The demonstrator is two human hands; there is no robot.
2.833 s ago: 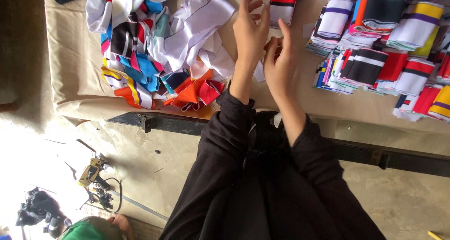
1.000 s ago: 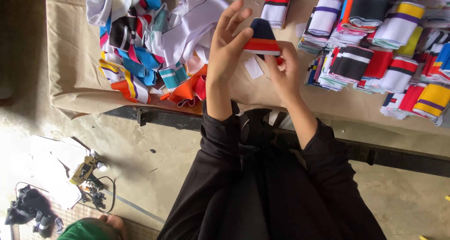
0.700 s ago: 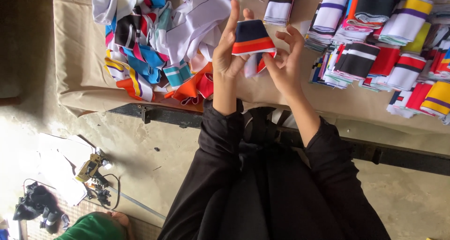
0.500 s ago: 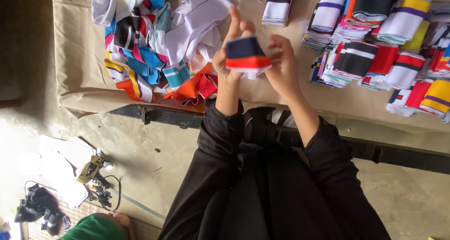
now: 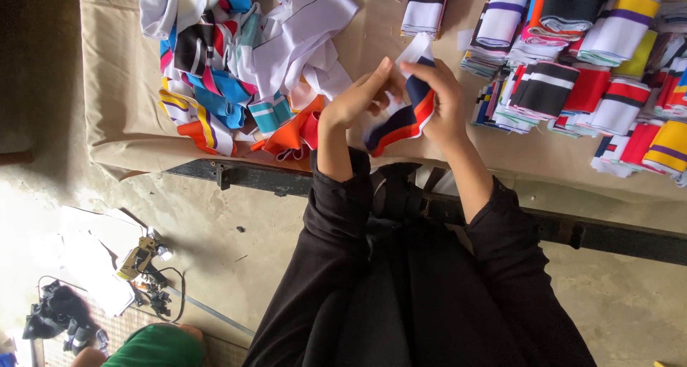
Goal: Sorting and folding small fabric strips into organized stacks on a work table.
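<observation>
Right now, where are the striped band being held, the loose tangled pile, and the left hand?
striped band (image 5: 401,122), head view, navy-and-red middle.
loose pile (image 5: 236,80), head view, its centre.
left hand (image 5: 354,102), head view, back of hand.

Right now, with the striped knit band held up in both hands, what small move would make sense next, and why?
Probably fold it flat and set it on the sorted stacks at right. The striped band is pinched between the left hand and the right hand, bent and unfolded above the table, while the loose heap lies to the left.
</observation>
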